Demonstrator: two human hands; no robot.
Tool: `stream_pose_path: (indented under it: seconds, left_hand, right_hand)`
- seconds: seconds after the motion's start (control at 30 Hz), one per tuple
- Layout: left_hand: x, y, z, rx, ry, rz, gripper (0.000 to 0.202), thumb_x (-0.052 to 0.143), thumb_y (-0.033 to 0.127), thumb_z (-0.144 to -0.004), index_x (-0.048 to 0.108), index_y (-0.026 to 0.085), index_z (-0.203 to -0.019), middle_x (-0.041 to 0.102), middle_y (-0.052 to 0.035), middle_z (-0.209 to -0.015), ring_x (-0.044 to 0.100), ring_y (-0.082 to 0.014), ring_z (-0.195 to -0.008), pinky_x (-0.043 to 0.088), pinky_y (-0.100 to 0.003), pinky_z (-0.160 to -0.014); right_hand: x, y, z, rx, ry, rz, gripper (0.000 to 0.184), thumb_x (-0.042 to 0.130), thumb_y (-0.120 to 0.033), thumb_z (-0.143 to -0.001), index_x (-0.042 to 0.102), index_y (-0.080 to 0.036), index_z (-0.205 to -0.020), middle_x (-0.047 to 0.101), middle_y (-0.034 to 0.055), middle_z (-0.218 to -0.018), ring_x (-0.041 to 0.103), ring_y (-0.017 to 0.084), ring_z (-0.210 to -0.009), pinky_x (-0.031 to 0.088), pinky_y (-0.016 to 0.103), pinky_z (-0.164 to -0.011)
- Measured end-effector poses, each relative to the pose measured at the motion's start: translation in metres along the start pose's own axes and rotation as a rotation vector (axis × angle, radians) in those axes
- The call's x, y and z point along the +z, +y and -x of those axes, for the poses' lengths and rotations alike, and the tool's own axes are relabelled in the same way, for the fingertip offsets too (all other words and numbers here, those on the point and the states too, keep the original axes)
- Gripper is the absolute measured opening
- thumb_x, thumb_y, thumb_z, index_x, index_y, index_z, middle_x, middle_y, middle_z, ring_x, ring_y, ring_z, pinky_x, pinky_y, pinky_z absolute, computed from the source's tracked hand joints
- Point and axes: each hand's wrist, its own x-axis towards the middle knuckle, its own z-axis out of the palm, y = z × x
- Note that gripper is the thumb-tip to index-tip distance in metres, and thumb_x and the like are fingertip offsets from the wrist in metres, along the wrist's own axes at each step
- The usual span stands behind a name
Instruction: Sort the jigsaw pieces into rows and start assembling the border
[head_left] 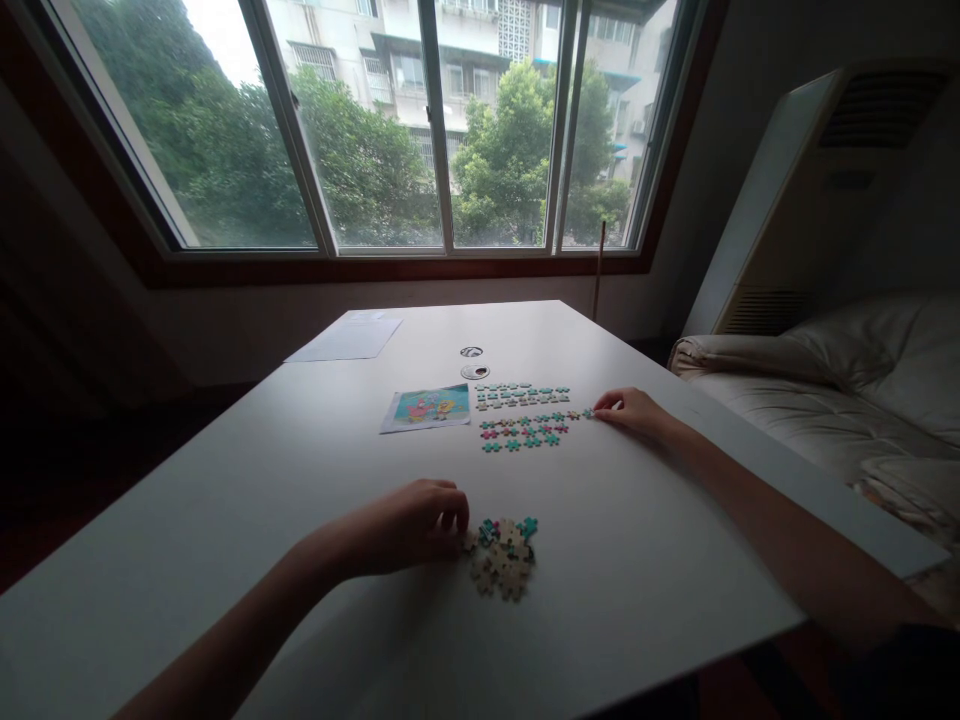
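Low in the frame, right of centre, a loose heap of puzzle pieces (506,562) lies on the desk (225,500), many with the tan side up. The left hand (416,522) rests at its left edge, fingers curled and tips against an outer piece; I cannot tell whether they grip it. The pieces overlap, so drawing one out might drag its neighbours along or flip them.

Farther up, the sorted rows (513,446) lie flat, picture side mostly up. At the right end of a row, the right hand (634,412) has its fingers pinched on the edge of a pale teal piece (589,412). With spacing this tight, a careless fingertip or a sideways slip there could nudge the line askew.

Left of the rows is a printed picture sheet (429,408), and beyond them two round discs (475,372). White paper (349,338) lies at the desk's far left corner, below the window (450,254).
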Motion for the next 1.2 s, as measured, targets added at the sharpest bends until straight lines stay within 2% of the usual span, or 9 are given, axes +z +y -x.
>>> stream_pose_path:
  seconds: [0.27,0.43,0.6,0.67,0.77,0.9,1.0,1.1,1.2]
  left_hand:
    - [-0.001,-0.002,0.002,-0.013,0.008,-0.025,0.013,0.050,0.025,-0.080,0.061,0.019,-0.084,0.058,-0.0017,-0.077,0.052,-0.0136,-0.068,0.040,-0.022,-0.058]
    - [-0.001,-0.004,0.000,0.017,0.040,-0.037,0.015,0.047,0.019,-0.079,0.062,0.018,-0.080,0.059,-0.0019,-0.074,0.052,-0.0132,-0.065,0.039,-0.022,-0.058]
    - [0.001,-0.007,-0.006,0.003,0.196,-0.042,0.018,0.046,0.021,-0.082,0.061,0.015,-0.073,0.059,-0.0020,-0.068,0.049,-0.0119,-0.060,0.037,-0.022,-0.056]
    - [0.003,-0.008,-0.009,-0.021,0.268,0.006,0.022,0.046,0.028,-0.084,0.060,0.015,-0.074,0.057,-0.0012,-0.065,0.047,-0.0111,-0.058,0.036,-0.021,-0.054]
    - [0.007,-0.007,-0.014,-0.025,0.323,0.122,0.024,0.046,0.032,-0.085,0.060,0.015,-0.077,0.056,0.0003,-0.064,0.045,-0.0099,-0.057,0.035,-0.020,-0.053]
    - [0.010,-0.002,-0.019,-0.035,0.334,0.238,0.026,0.047,0.035,-0.085,0.060,0.014,-0.076,0.057,0.0002,-0.067,0.045,-0.0097,-0.059,0.036,-0.020,-0.054]
    - [0.011,0.003,-0.022,-0.032,0.315,0.292,0.026,0.048,0.035,-0.084,0.060,0.013,-0.076,0.058,-0.0001,-0.067,0.046,-0.0102,-0.060,0.037,-0.020,-0.055]
    - [0.012,0.006,-0.023,-0.035,0.317,0.306,0.027,0.048,0.035,-0.084,0.061,0.013,-0.076,0.057,0.0001,-0.066,0.045,-0.0105,-0.060,0.037,-0.021,-0.055]
    - [0.013,0.006,-0.023,-0.042,0.328,0.291,0.027,0.048,0.036,-0.084,0.061,0.013,-0.076,0.057,0.0004,-0.065,0.045,-0.0105,-0.060,0.037,-0.021,-0.055]
  right_hand:
    - [0.000,-0.011,0.006,0.012,0.050,0.078,0.025,0.056,-0.037,-0.071,0.069,-0.020,-0.084,0.067,0.0020,-0.077,0.056,0.014,-0.065,0.039,0.023,-0.060]
    - [0.001,-0.013,0.008,-0.013,0.050,0.100,0.023,0.056,-0.037,-0.071,0.069,-0.021,-0.083,0.066,0.0015,-0.078,0.055,0.014,-0.064,0.039,0.024,-0.059]
    - [0.000,-0.021,0.009,-0.064,0.111,0.098,0.020,0.055,-0.033,-0.073,0.068,-0.020,-0.082,0.066,0.0015,-0.075,0.055,0.013,-0.061,0.039,0.024,-0.058]
    - [0.003,-0.033,0.011,-0.121,0.164,0.082,0.019,0.054,-0.031,-0.075,0.067,-0.019,-0.081,0.065,0.0015,-0.073,0.053,0.012,-0.058,0.039,0.024,-0.057]
    - [0.013,-0.066,0.022,-0.282,0.201,0.026,0.016,0.054,-0.029,-0.077,0.065,-0.019,-0.081,0.063,0.0014,-0.072,0.051,0.010,-0.054,0.040,0.023,-0.056]
    - [0.029,-0.123,0.050,-0.527,0.145,-0.046,0.013,0.053,-0.026,-0.080,0.064,-0.020,-0.083,0.063,0.0016,-0.079,0.052,0.008,-0.058,0.041,0.021,-0.058]
    - [0.036,-0.154,0.071,-0.662,0.112,-0.078,0.014,0.053,-0.028,-0.081,0.063,-0.021,-0.088,0.063,0.0013,-0.078,0.053,0.008,-0.059,0.042,0.021,-0.058]
    - [0.039,-0.166,0.081,-0.735,0.114,-0.120,0.014,0.053,-0.029,-0.082,0.063,-0.020,-0.088,0.063,0.0020,-0.077,0.054,0.009,-0.062,0.042,0.022,-0.058]
    - [0.042,-0.166,0.082,-0.756,0.135,-0.128,0.012,0.053,-0.028,-0.082,0.063,-0.020,-0.084,0.063,0.0015,-0.075,0.053,0.009,-0.060,0.041,0.022,-0.056]
